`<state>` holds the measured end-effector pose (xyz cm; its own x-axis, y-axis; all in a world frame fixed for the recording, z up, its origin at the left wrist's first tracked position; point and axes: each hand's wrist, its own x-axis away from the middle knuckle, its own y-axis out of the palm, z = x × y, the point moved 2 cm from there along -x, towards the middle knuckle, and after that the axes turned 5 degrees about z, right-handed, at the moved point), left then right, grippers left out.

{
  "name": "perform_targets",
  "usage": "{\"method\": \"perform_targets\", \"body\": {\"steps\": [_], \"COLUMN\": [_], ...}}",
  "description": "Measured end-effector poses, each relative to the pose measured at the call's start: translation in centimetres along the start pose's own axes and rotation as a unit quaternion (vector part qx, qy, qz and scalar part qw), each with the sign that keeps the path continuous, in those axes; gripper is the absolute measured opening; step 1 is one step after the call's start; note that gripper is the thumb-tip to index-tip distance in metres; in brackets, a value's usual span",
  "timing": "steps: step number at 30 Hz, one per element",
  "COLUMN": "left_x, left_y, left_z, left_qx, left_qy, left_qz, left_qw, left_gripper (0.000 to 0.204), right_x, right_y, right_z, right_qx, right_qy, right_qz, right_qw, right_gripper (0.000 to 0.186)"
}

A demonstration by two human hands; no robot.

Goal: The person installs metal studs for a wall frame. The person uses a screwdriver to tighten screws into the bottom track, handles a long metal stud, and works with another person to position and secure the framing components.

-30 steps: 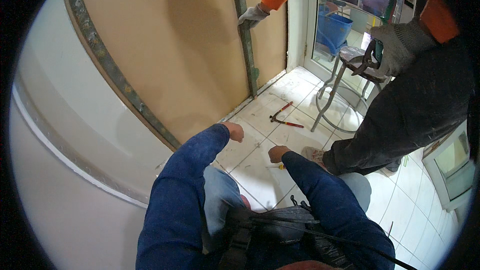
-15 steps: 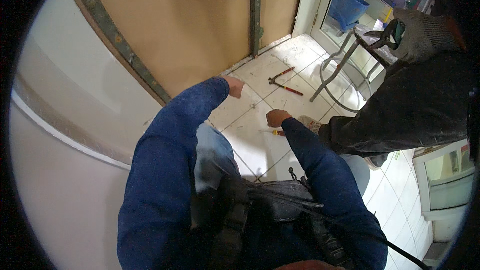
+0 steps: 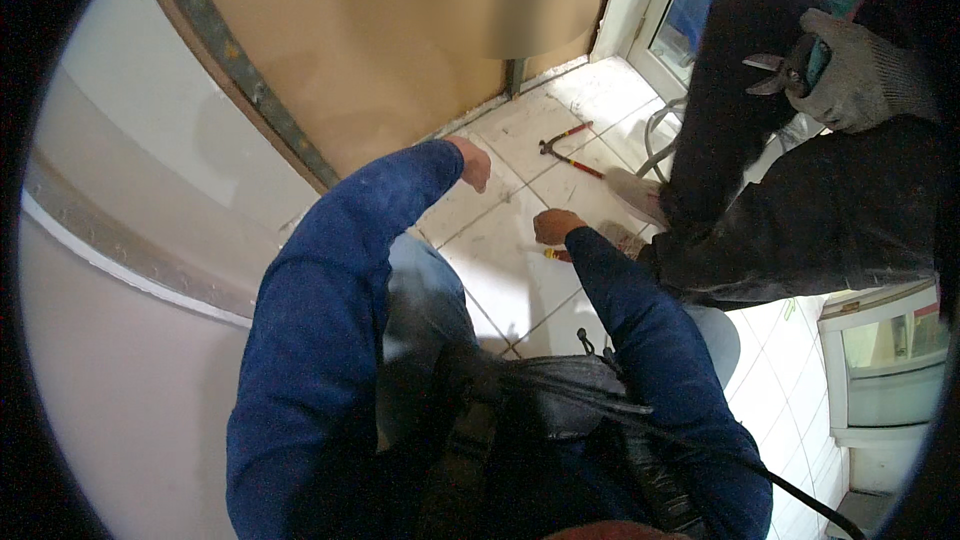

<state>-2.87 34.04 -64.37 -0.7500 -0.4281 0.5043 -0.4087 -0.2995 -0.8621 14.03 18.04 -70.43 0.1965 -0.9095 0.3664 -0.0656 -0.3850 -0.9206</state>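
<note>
My left hand [image 3: 475,165] hangs at the end of a blue sleeve over the white tiles, its fingers curled in and nothing showing in them. To its right, my right hand [image 3: 556,227] is also closed, with no object visible in it. Just below the right hand lies a tool with a yellow and red handle [image 3: 557,255], partly hidden by my sleeve. Beyond my hands, red-handled pincers [image 3: 562,152] rest spread on the floor, touched by neither hand.
At the right, a co-worker's gloved hand [image 3: 850,70] holds green-handled snips [image 3: 783,73]; that person's dark trouser legs and shoe [image 3: 638,195] stand close to the pincers. A brown board wall [image 3: 400,50] with metal strips [image 3: 230,65] runs along the left. A metal stool [image 3: 655,135] is partly covered.
The co-worker's other leg has come in beside the pincers, covering much of the stool. The gloved hand at the metal strip has left view. My hands stay almost where they were.
</note>
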Motion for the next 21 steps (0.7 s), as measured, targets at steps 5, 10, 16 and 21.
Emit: {"method": "perform_targets", "body": {"steps": [5, 10, 16, 21], "left_x": [-1.1, 0.0, -3.5, -5.0], "left_y": [1.0, 1.5, 4.2, 2.0], "left_z": [-1.7, -1.0, -3.3, -2.7], "left_qx": [-0.041, -0.014, 0.002, -0.029], "left_qy": [0.088, 0.059, 0.117, 0.166], "left_qz": [0.106, 0.096, 0.102, -0.042], "left_qw": [0.990, 0.993, 0.988, 0.985], "left_gripper": [0.037, 0.041, 0.041, 0.037], "right_x": [-1.6, -0.4, 0.2, -1.4], "right_y": [0.9, 0.0, 0.6, 1.3], "right_z": [-0.3, -1.3, -1.5, -0.3], "right_qx": [0.041, -0.026, 0.010, 0.009], "right_qy": [-0.074, -0.029, -0.066, -0.074], "right_qz": [0.024, 0.005, 0.004, -0.006], "right_qw": [0.996, 0.999, 0.998, 0.997], "right_gripper": [0.022, 0.022, 0.022, 0.023]}}
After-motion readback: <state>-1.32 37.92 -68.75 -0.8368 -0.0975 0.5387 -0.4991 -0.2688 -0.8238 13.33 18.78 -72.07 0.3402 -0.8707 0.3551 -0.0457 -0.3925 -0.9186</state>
